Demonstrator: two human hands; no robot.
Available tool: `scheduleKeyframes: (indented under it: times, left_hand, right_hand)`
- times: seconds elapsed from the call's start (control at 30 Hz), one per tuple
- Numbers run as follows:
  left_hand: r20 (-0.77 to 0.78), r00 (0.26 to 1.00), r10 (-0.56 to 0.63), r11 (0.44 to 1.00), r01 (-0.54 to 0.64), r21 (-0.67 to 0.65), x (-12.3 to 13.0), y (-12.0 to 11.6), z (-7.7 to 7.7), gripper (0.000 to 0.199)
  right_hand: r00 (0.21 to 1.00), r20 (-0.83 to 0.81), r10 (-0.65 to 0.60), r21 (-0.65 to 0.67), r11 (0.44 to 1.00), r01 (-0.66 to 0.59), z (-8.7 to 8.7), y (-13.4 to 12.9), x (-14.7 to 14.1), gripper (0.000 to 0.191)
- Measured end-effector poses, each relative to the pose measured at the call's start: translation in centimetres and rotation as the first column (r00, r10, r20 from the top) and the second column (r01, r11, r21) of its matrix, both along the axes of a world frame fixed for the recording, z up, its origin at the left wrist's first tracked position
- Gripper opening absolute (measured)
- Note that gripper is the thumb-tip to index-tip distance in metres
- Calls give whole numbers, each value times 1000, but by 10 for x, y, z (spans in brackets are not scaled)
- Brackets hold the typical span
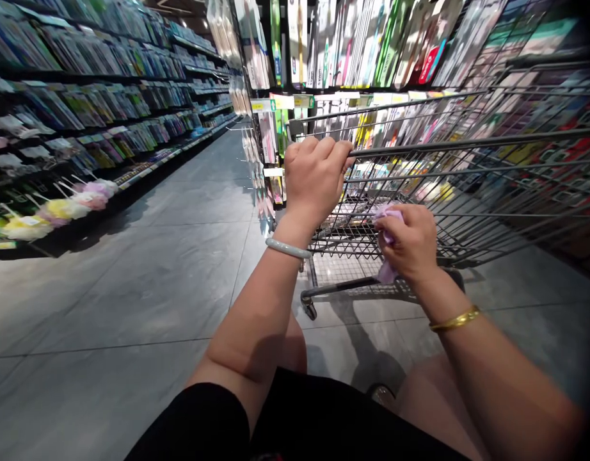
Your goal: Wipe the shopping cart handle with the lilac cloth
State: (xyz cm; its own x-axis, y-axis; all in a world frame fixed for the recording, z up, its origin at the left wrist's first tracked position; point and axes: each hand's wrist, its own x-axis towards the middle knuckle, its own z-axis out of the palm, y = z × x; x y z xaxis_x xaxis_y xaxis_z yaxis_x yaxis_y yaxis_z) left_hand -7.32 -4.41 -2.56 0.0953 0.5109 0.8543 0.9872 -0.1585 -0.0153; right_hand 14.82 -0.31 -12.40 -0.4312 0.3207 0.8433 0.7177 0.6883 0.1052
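Note:
A dark metal shopping cart (420,150) stands side-on in front of me. My left hand (317,169), with a pale bangle at the wrist, is wrapped round the cart's top rail near its left end. Lower and to the right, my right hand (410,240) is closed on a crumpled lilac cloth (388,272), held close against the wire side of the basket. A gold bangle circles the right wrist. Part of the cloth hangs below the fingers, and the rest is hidden inside the grip.
Shelves of packaged toothbrushes (328,51) rise behind the cart. Along the left runs another long shelf row (98,83), with fluffy pastel puffs (74,208) at its near end. Between them lies a grey floor aisle (189,211). A front caster wheel (310,310) rests on the floor.

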Motion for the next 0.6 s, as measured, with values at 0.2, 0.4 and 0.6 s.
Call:
scheduleKeyframes:
  times: [0.2, 0.4, 0.6]
  left_hand:
    - [-3, 1000, 0, 1000, 0, -6, 2, -1, 1, 33]
    - [2, 1000, -8, 1000, 8, 0, 0, 0, 0, 34]
    - [12, 1000, 2, 1000, -2, 6, -1, 1, 0, 33]
  right_hand:
    - [947, -299, -116, -52, 993, 105, 9, 25, 30, 7]
    - [990, -111, -85, -97, 993, 75, -2, 4, 9, 6]
    - [994, 107, 14, -88, 996, -5, -6, -11, -10, 11]
